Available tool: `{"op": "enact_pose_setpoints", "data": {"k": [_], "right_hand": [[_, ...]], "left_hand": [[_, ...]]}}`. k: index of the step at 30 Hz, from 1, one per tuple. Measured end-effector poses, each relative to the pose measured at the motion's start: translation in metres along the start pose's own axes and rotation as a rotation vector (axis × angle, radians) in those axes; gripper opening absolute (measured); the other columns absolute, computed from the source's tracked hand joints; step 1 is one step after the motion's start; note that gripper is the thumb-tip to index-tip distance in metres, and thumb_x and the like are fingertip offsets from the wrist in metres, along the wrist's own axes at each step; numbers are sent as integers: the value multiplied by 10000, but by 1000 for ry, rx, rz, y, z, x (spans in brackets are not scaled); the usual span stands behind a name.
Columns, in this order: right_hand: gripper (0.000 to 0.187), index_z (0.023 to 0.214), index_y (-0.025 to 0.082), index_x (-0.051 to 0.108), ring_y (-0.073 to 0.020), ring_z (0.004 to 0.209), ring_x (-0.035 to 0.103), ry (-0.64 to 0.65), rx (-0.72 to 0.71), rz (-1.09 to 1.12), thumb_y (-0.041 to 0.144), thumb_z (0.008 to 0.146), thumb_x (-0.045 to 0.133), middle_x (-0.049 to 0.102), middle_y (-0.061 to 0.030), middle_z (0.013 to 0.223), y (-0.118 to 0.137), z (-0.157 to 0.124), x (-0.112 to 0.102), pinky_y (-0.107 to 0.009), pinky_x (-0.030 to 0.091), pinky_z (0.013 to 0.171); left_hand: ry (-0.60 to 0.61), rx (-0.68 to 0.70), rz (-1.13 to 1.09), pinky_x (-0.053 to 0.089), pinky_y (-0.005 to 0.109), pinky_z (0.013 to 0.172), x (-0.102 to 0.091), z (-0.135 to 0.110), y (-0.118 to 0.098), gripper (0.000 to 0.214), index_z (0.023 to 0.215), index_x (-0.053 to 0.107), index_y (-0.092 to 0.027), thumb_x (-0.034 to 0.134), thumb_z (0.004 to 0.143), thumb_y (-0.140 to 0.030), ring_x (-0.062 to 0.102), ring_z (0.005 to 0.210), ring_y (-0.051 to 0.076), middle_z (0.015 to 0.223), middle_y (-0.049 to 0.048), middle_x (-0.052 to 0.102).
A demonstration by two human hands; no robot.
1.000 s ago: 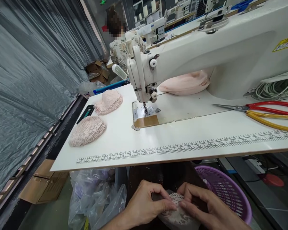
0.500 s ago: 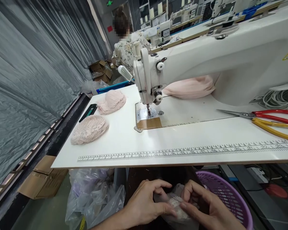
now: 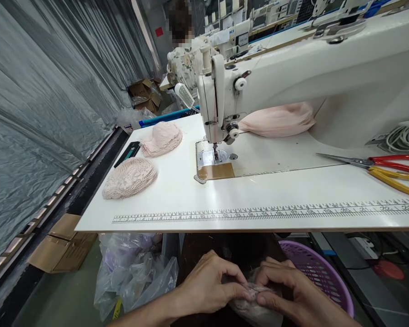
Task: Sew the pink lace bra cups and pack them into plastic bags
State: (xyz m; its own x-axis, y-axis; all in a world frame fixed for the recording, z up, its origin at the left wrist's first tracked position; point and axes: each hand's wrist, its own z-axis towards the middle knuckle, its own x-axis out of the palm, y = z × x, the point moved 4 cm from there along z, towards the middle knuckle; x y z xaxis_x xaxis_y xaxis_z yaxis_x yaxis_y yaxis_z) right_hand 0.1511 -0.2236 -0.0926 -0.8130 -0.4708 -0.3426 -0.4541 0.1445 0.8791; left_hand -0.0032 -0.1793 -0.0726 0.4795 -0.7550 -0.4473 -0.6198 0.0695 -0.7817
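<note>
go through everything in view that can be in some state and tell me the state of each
Left hand: closed on the lace piece.
Right hand: pinching the same lace piece.
Scissors: closed, lying flat on the table.
Sewing machine: nothing under its needle.
Lace caps: two, lying apart.
Purple basket: upright under the table.

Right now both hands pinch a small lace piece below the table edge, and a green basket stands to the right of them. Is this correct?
Not quite: the basket is purple, not green, as the head view shows. The rest holds: the left hand and right hand pinch the lace piece between them below the table edge, and the basket stands to their right.
</note>
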Motion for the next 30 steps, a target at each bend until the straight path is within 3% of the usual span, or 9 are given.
{"op": "enact_pose_setpoints", "data": {"k": [4, 7, 9, 11, 15, 19, 21, 26, 30], "right_hand": [[287, 684, 231, 558, -205, 905, 536, 25, -64, 7, 474, 834, 541, 593, 0, 881, 7, 1, -7, -336, 326, 815], [271, 696, 229, 521, -203, 989, 527, 39, -108, 115, 458, 839, 550, 571, -2, 1051, 7, -1, -12, -299, 365, 809], [266, 716, 229, 489, -180, 910, 543, 49, -100, 197, 447, 866, 514, 590, 0, 966, 3, -2, -13, -273, 391, 768], [260, 722, 229, 460, -149, 770, 525, 47, -76, 257, 435, 874, 504, 566, 21, 800, -2, -4, -14, -242, 395, 683], [300, 702, 221, 416, -108, 612, 405, 30, -52, 305, 451, 872, 506, 431, 56, 658, -9, -6, -15, -205, 334, 550], [298, 762, 220, 431, -102, 612, 390, 47, -16, 329, 488, 885, 472, 441, 54, 667, -12, -7, -15, -200, 325, 542], [300, 765, 220, 433, -97, 593, 388, 61, -10, 360, 493, 878, 481, 459, 54, 652, -12, -8, -15, -199, 322, 531], [312, 857, 225, 573, -124, 633, 469, 101, 15, 301, 517, 872, 466, 557, 16, 702, -11, -11, -18, -221, 368, 566], [347, 803, 226, 681, -165, 710, 540, 142, 30, 236, 535, 826, 523, 625, -21, 762, -8, -12, -19, -249, 407, 624]], "left_hand": [[2, 1, -13, 316, 203, 759, -3, -4, 0, 97, 741, 737, -242, 707, 756, -333, 525, 791, 123, 691, -56, 661], [28, 33, -11, 312, 197, 741, -3, -5, 1, 216, 813, 724, -245, 779, 655, -381, 512, 781, 118, 695, -67, 626], [76, 79, 12, 305, 197, 723, -1, -4, 2, 304, 831, 709, -229, 809, 602, -403, 491, 705, 97, 645, -80, 570], [124, 152, 28, 298, 198, 719, 0, -5, 1, 240, 771, 698, -203, 778, 659, -400, 458, 624, 69, 594, -86, 500], [142, 267, -40, 308, 190, 792, 0, -4, -2, 185, 773, 701, -186, 737, 724, -361, 515, 755, 82, 769, -53, 570], [115, 127, -104, 331, 165, 599, 3, 3, 6, 334, 824, 713, -170, 792, 617, -420, 467, 624, 83, 600, -64, 520], [113, 73, -123, 306, 163, 525, 6, 5, 10, 288, 794, 729, -163, 777, 641, -402, 431, 553, 74, 540, -64, 503], [183, 84, -220, 382, 155, 587, 4, 6, 8, 172, 831, 745, -165, 664, 779, -309, 552, 627, 97, 675, -4, 669], [350, 24, -365, 435, 173, 652, 3, 5, 8, 342, 857, 738, -146, 658, 757, -464, 597, 687, 120, 743, 23, 688]]}}
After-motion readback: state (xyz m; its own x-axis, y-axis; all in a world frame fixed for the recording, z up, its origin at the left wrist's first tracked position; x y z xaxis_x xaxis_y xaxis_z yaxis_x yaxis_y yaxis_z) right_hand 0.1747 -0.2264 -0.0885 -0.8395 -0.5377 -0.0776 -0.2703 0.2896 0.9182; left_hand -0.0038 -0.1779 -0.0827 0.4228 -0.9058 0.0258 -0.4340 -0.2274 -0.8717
